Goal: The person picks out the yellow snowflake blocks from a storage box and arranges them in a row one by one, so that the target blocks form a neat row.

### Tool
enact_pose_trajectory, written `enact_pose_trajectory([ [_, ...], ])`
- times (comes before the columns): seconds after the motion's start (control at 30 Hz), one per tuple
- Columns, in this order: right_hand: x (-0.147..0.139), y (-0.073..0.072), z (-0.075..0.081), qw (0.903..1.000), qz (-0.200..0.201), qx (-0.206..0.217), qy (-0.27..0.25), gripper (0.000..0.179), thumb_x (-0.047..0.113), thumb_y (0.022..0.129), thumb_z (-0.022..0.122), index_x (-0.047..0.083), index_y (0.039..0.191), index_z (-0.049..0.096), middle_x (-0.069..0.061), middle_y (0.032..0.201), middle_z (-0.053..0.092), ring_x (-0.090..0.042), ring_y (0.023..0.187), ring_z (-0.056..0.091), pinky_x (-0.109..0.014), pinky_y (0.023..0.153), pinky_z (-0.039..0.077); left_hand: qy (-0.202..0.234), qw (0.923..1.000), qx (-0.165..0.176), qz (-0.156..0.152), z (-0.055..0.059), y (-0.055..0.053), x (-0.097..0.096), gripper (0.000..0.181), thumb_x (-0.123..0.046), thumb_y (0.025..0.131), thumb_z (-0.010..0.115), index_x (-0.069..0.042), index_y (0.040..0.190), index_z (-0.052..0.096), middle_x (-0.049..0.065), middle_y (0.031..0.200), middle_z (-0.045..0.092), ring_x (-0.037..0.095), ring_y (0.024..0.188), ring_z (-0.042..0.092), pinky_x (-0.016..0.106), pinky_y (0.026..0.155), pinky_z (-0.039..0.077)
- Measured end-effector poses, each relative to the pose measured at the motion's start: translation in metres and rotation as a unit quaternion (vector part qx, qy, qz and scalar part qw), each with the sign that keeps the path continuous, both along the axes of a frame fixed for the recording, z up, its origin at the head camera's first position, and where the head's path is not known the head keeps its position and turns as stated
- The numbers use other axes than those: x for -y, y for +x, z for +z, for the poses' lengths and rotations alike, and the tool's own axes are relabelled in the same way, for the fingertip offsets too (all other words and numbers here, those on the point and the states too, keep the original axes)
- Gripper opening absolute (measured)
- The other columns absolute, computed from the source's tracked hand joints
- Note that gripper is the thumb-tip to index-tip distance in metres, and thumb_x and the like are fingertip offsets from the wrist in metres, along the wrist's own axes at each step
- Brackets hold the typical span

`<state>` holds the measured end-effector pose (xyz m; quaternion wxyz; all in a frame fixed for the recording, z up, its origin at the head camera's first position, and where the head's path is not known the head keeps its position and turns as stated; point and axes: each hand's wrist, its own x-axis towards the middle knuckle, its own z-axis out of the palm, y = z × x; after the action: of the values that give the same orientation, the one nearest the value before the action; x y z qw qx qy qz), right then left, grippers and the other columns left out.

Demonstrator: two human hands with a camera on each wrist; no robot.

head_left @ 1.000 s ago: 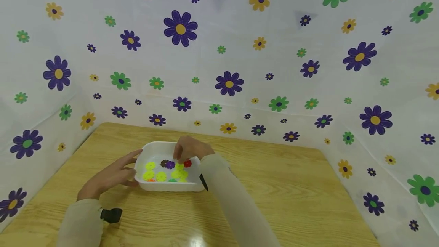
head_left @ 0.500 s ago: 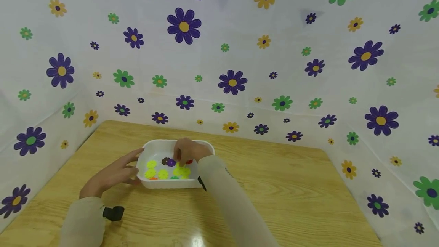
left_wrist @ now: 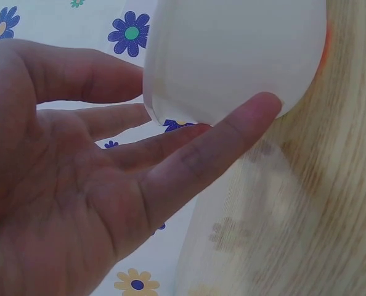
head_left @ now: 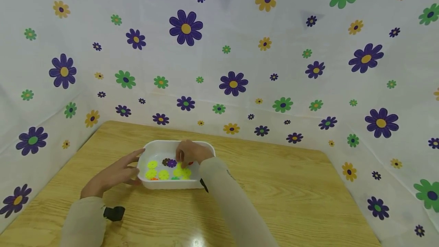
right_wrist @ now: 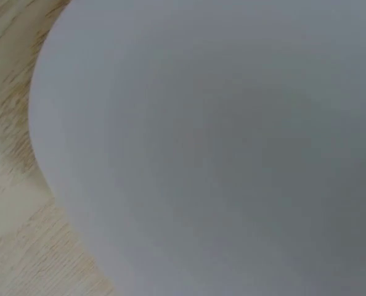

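In the head view a white plastic tray point(head_left: 171, 184) sits on the table, holding small flower-shaped discs. Several yellow discs point(head_left: 164, 175) lie there, with a brown disc point(head_left: 166, 162), a purple disc point(head_left: 172, 163), a partly hidden red disc point(head_left: 191, 163), and slivers of orange and green. My left hand point(head_left: 113, 173) touches the tray's left end, fingers fairly straight; the left wrist view shows its fingertips point(left_wrist: 262, 110) against the outer wall. Inside the tray, my right hand point(head_left: 193, 151) reaches down with curled fingers at a yellow disc. Whether it pinches one is hidden.
The wooden table point(head_left: 281, 190) extends right and in front of the tray. A white flower-printed sheet point(head_left: 205, 64) surrounds its back and sides. Blurred white plastic point(right_wrist: 195, 142) fills most of the right wrist view.
My right fingers shift slightly among the yellow discs, covering more of the red disc. My left hand stays at the tray's end. The head view shifts a little.
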<state>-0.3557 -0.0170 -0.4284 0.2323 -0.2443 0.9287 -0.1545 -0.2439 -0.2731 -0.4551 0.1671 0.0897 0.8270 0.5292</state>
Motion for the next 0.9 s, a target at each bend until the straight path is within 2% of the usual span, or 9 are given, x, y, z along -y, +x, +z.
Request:
enact_pose_trajectory([
  [0.23, -0.003, 0.001, -0.002, 0.9995, -0.008, -0.011, 0.030, 0.010, 0.017, 0.086, 0.083, 0.019, 0.087, 0.073, 0.005, 0.088, 0.068, -0.012, 0.081, 0.058, -0.022, 0.072, 0.053, -0.004, 1.0000, 0.006, 0.003, 0.002, 0.001, 0.000, 0.083, -0.005, 0.097, 0.052, -0.005, 0.166, 0.006, 0.041, 0.161, 0.020, 0.037, 0.115, 0.068, 0.048, 0.087, 0.066],
  [0.4, -0.008, -0.001, 0.001, 0.9993, 0.010, -0.022, 0.027, 0.011, 0.018, 0.088, 0.082, 0.018, 0.083, 0.072, 0.004, 0.086, 0.066, -0.012, 0.079, 0.058, -0.020, 0.068, 0.052, -0.008, 0.9999, 0.008, 0.005, 0.002, 0.002, -0.001, 0.083, -0.005, 0.097, 0.052, -0.005, 0.166, 0.006, 0.041, 0.161, 0.021, 0.037, 0.115, 0.067, 0.048, 0.088, 0.065],
  [0.53, -0.017, -0.001, 0.005, 0.9995, 0.004, 0.007, -0.030, 0.010, 0.013, 0.089, 0.080, 0.012, 0.082, 0.073, 0.000, 0.085, 0.068, -0.016, 0.076, 0.066, -0.023, 0.069, 0.060, -0.006, 0.9999, 0.007, 0.004, 0.001, 0.001, -0.002, 0.084, -0.005, 0.096, 0.052, -0.006, 0.166, 0.006, 0.040, 0.160, 0.022, 0.035, 0.114, 0.068, 0.049, 0.088, 0.065],
  [0.63, -0.026, -0.002, 0.008, 0.9957, -0.005, 0.027, -0.088, 0.009, 0.007, 0.089, 0.079, 0.007, 0.082, 0.073, -0.004, 0.083, 0.070, -0.020, 0.075, 0.072, -0.028, 0.070, 0.065, -0.001, 1.0000, 0.007, 0.002, -0.001, -0.001, -0.003, 0.084, -0.005, 0.096, 0.052, -0.007, 0.166, 0.006, 0.039, 0.161, 0.022, 0.035, 0.114, 0.067, 0.050, 0.089, 0.065],
  [0.9, -0.047, 0.007, 0.018, 0.9833, -0.038, 0.030, -0.176, 0.005, 0.006, 0.089, 0.078, 0.002, 0.093, 0.077, -0.008, 0.086, 0.075, -0.020, 0.071, 0.072, -0.032, 0.069, 0.066, -0.016, 0.9998, 0.009, 0.013, -0.001, 0.000, -0.005, 0.085, -0.006, 0.094, 0.053, -0.010, 0.167, 0.009, 0.036, 0.163, 0.022, 0.034, 0.115, 0.067, 0.048, 0.088, 0.065],
])
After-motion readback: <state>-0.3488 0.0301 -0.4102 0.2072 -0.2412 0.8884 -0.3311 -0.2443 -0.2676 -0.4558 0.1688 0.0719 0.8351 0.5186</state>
